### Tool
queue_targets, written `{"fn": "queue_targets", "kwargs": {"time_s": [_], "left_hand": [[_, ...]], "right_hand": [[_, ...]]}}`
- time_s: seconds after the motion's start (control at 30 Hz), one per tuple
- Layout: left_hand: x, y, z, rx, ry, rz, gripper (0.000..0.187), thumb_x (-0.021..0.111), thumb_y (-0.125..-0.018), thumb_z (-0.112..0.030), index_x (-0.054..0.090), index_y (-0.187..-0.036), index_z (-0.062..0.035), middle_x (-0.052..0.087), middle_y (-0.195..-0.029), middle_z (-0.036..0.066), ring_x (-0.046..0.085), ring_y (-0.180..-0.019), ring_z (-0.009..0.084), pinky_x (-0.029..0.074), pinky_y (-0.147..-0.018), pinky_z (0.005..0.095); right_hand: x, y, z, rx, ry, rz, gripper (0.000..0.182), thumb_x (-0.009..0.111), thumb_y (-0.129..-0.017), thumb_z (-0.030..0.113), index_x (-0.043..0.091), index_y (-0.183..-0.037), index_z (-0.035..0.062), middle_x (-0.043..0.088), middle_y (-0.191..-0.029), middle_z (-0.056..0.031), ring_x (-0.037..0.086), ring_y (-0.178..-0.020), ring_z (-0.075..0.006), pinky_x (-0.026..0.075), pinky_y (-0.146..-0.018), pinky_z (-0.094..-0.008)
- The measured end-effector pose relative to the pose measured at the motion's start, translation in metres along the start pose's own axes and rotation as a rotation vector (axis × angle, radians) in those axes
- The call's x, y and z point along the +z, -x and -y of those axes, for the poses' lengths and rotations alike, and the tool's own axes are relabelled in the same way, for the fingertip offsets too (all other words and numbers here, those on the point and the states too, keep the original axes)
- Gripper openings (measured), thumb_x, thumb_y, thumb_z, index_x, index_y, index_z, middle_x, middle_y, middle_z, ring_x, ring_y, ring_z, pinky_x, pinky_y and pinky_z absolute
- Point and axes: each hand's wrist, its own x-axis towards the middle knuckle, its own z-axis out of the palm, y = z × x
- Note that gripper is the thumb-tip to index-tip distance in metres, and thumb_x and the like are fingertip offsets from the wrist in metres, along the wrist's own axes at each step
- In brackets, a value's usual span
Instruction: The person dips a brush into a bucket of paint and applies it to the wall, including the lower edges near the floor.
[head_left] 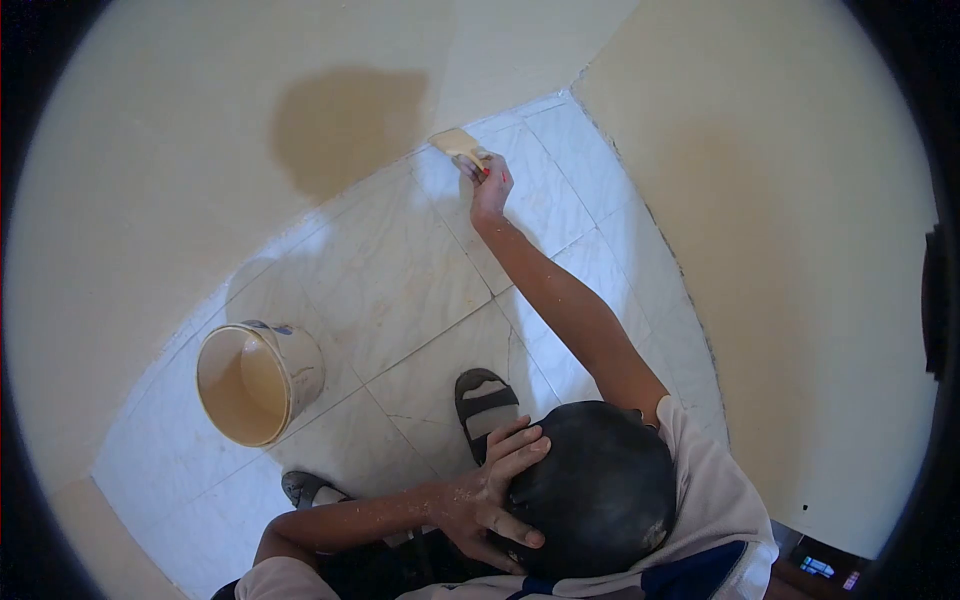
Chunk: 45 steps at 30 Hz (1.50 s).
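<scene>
My right hand (490, 185) is stretched far out, its fingers closed round the handle of a wide, flat paintbrush (455, 143). The brush head is cream-coloured and lies against the foot of the wall, where it meets the floor. My left hand (495, 495) rests on my bent knee (600, 490) in dark cloth, with fingers spread and nothing held. To the left on the floor stands a paint bucket (305, 365), its mouth facing the camera, smeared inside with cream paint.
Cream walls (150, 180) rise on the left, and another wall (800, 250) on the right, meeting at a corner. White marbled tiles (400, 270) cover the floor. My sandalled feet (485, 405) are between the bucket and my knee.
</scene>
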Motion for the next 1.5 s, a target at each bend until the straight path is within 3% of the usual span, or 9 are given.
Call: {"fn": "queue_targets", "kwargs": {"time_s": [0.43, 0.53, 0.7, 0.8, 0.93, 1.03, 1.13, 1.23, 1.5], "left_hand": [[0.002, -0.001, -0.004, 0.004, 0.007, 0.02, 0.082, 0.083, -0.068, -0.048, 0.04, -0.137, -0.0478, 0.007, -0.152, 0.031, 0.007, -0.14, 0.0528, 0.009, -0.107, 0.0664], [0.001, -0.003, -0.005, 0.023, -0.011, 0.033, 0.083, 0.083, -0.068, -0.047, 0.039, -0.138, -0.0476, 0.007, -0.152, 0.032, 0.006, -0.14, 0.0535, 0.009, -0.107, 0.0662], [0.007, 0.0, -0.005, 0.003, 0.016, 0.028, 0.083, 0.083, -0.068, -0.048, 0.039, -0.138, -0.0464, 0.006, -0.152, 0.033, 0.005, -0.14, 0.0544, 0.008, -0.107, 0.0667], [0.0, -0.005, -0.012, -0.025, -0.017, 0.136, 0.109, 0.09, -0.062, -0.041, 0.02, -0.145, -0.0538, -0.006, -0.153, 0.028, -0.001, -0.142, 0.0501, 0.005, -0.111, 0.0625], [0.001, -0.007, -0.014, -0.027, -0.023, 0.147, 0.109, 0.09, -0.063, -0.04, 0.019, -0.145, -0.0538, -0.004, -0.153, 0.028, -0.002, -0.142, 0.0502, 0.005, -0.111, 0.0622], [0.003, -0.006, -0.013, -0.021, -0.019, 0.151, 0.109, 0.09, -0.063, -0.04, 0.02, -0.145, -0.0532, -0.004, -0.152, 0.029, -0.003, -0.142, 0.0504, 0.005, -0.111, 0.062], [0.005, -0.003, -0.012, -0.022, -0.005, 0.149, 0.108, 0.09, -0.063, -0.039, 0.021, -0.146, -0.0523, -0.004, -0.152, 0.029, -0.003, -0.142, 0.0507, 0.005, -0.111, 0.0612], [0.006, -0.001, -0.013, -0.03, -0.005, 0.15, 0.108, 0.09, -0.063, -0.038, 0.021, -0.146, -0.051, -0.004, -0.152, 0.029, -0.002, -0.142, 0.0513, 0.005, -0.111, 0.0603], [0.006, 0.001, -0.01, 0.012, -0.031, 0.164, 0.102, 0.087, -0.066, -0.041, 0.023, -0.146, -0.0469, -0.003, -0.152, 0.031, 0.0, -0.141, 0.0528, 0.007, -0.111, 0.062]], "right_hand": [[0.022, -0.006, -0.003, 0.005, 0.013, 0.025, 0.014, 0.045, -0.091, 0.01, 0.056, -0.092, 0.0016, 0.06, -0.097, -0.0109, 0.068, -0.086, -0.0268, 0.057, -0.078, -0.0342], [0.027, -0.008, 0.002, -0.033, 0.009, 0.039, 0.021, 0.049, -0.09, 0.016, 0.057, -0.099, -0.0014, 0.061, -0.096, -0.0135, 0.068, -0.087, -0.0266, 0.056, -0.078, -0.0345], [0.044, -0.013, 0.026, -0.034, -0.052, 0.033, 0.022, 0.051, -0.089, 0.017, 0.057, -0.097, -0.0022, 0.062, -0.094, -0.0135, 0.067, -0.086, -0.0261, 0.056, -0.078, -0.0335], [0.06, -0.012, 0.045, -0.041, -0.074, 0.026, 0.021, 0.052, -0.088, 0.017, 0.057, -0.096, -0.0026, 0.062, -0.093, -0.0134, 0.067, -0.085, -0.0261, 0.055, -0.079, -0.0333], [0.085, -0.011, 0.077, -0.066, -0.121, 0.057, 0.02, 0.054, -0.087, 0.016, 0.056, -0.095, -0.0024, 0.062, -0.094, -0.0137, 0.067, -0.086, -0.0268, 0.055, -0.081, -0.0334], [0.107, -0.006, 0.1, -0.079, -0.194, 0.032, 0.015, 0.054, -0.086, 0.014, 0.057, -0.091, 0.0001, 0.06, -0.089, -0.01, 0.067, -0.079, -0.0227, 0.054, -0.073, -0.0299], [0.126, -0.003, 0.119, -0.089, -0.229, 0.042, 0.015, 0.055, -0.084, 0.014, 0.057, -0.09, 0.0008, 0.059, -0.087, -0.009, 0.067, -0.078, -0.023, 0.055, -0.073, -0.03], [0.139, -0.005, 0.137, -0.097, -0.27, 0.083, 0.016, 0.055, -0.084, 0.012, 0.055, -0.093, -0.001, 0.06, -0.092, -0.0121, 0.067, -0.086, -0.0284, 0.055, -0.081, -0.0342], [0.184, 0.001, 0.193, -0.119, -0.322, 0.141, 0.019, 0.057, -0.083, 0.015, 0.054, -0.095, 0.0014, 0.058, -0.091, -0.0103, 0.066, -0.082, -0.0252, 0.054, -0.078, -0.0324]]}}
